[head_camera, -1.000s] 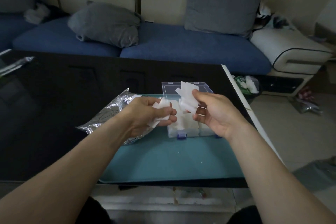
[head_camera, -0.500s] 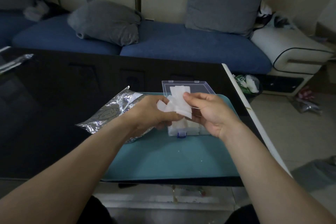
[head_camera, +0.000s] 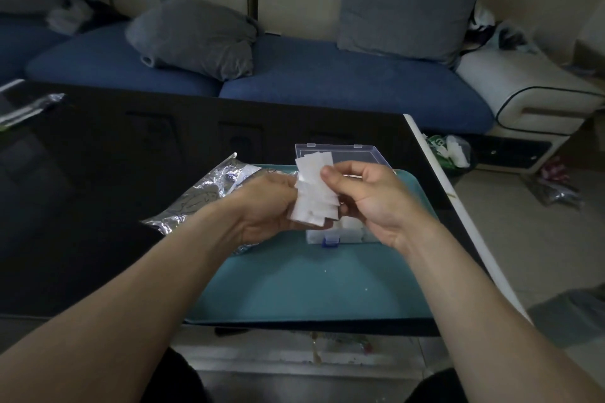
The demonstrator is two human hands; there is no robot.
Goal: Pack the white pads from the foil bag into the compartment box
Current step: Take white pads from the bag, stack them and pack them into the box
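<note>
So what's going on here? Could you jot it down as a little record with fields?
Setting: black table in front of a blue sofa
Work surface: teal mat
Left hand: holds the fanned white pads from the left
Right hand: thumb and fingers pinch the same pads
Compartment box: clear, on the mat behind the hands, lid open, white pads already in the near compartments
Foil bag: lies flat to the left, partly under the left forearm
</note>
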